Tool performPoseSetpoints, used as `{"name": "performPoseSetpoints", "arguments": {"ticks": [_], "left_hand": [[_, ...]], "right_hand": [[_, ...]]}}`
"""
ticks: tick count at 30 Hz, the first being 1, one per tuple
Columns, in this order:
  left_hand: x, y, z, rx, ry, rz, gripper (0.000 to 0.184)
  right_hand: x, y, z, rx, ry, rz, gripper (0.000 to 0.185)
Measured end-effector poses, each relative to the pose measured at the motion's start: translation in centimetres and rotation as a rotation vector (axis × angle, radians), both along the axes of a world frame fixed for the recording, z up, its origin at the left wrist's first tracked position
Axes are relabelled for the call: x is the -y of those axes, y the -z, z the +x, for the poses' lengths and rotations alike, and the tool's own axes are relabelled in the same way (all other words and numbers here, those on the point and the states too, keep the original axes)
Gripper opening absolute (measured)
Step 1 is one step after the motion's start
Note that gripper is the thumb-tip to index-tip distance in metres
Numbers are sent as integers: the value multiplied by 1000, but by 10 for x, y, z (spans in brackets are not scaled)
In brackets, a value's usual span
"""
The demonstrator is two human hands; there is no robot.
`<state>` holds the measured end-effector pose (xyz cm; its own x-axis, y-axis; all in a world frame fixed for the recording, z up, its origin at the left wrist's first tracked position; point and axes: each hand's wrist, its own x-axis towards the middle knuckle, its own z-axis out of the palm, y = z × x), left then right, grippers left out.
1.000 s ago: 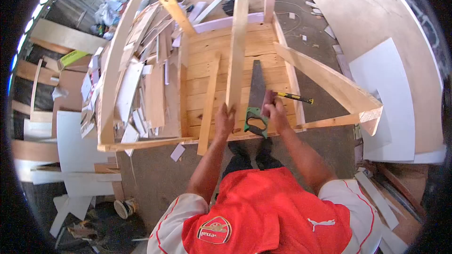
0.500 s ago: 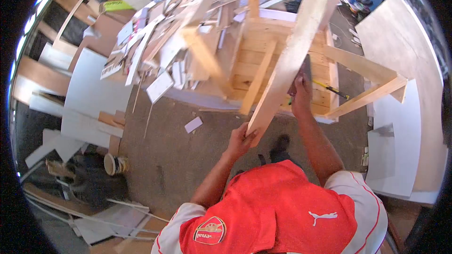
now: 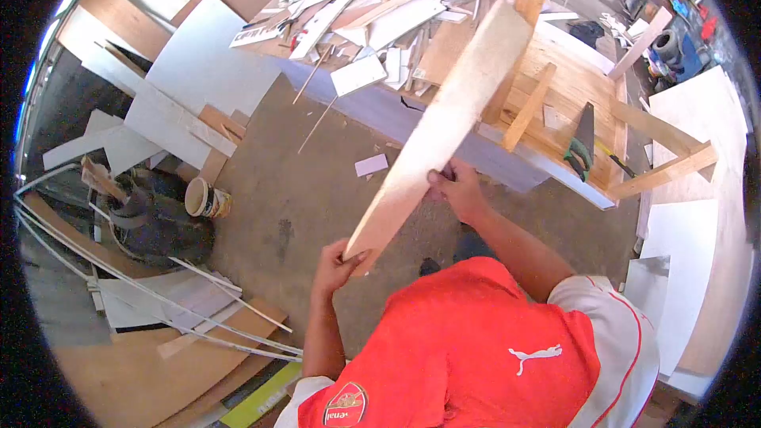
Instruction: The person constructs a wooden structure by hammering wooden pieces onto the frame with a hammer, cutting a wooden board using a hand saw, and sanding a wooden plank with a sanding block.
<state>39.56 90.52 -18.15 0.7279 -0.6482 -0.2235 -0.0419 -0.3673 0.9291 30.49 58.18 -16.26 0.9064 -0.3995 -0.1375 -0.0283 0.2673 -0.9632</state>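
A long pale wooden board [image 3: 444,123] slants away from me, its near end low and its far end over the workbench. My left hand [image 3: 341,266] grips the near end, thumb on top. Along the right edge, nearer the middle, my right hand [image 3: 458,190] is closed on the same board. To the right, a handsaw [image 3: 583,143] with a dark green handle lies on the wooden workbench [image 3: 567,63]. Beside it is a yellow and black tool [image 3: 617,160], too small to name surely.
Offcuts [image 3: 372,8] pile up on the bench's left part. Wooden braces [image 3: 670,168] stick out at its right corner. A bucket [image 3: 208,198] stands on the floor at left, near a dark round object [image 3: 162,218] and thin white strips [image 3: 158,301]. Large panels [image 3: 690,269] lean at right.
My view has turned left. The board has swung down and left, away from the upright frame pieces. My right hand has left the handsaw on the bench and now holds the board.
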Motion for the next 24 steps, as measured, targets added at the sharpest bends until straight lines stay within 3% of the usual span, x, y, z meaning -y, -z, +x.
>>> {"name": "performPoseSetpoints", "arguments": {"ticks": [1,3,4,7,8,11,12,15,19,24], "left_hand": [[-14,-4,0,-72,-63,-30,24],[-34,-20,6,37,-167,-33,25],[-43,-25,10,93,-221,-33,25],[-75,-26,26,62,-431,-305,28],[-88,-14,33,124,-479,-362,45],[-84,-14,41,29,-579,-631,66],[-84,1,48,51,-624,-535,84],[-27,-29,62,23,-492,-690,92],[10,-40,117,-186,-688,-540,75],[53,-34,196,-162,-727,-602,65]], "right_hand": [[-17,-3,12,42,11,62,38],[-40,-9,39,129,33,182,37],[-39,5,52,81,-2,72,37],[-52,17,91,100,19,359,34],[-48,28,103,91,1,393,33],[-36,49,131,63,-17,493,33],[-35,44,139,56,-5,524,34],[-29,43,168,54,-8,559,36],[-9,24,216,3,78,574,29],[41,34,286,18,135,370,32]]}}
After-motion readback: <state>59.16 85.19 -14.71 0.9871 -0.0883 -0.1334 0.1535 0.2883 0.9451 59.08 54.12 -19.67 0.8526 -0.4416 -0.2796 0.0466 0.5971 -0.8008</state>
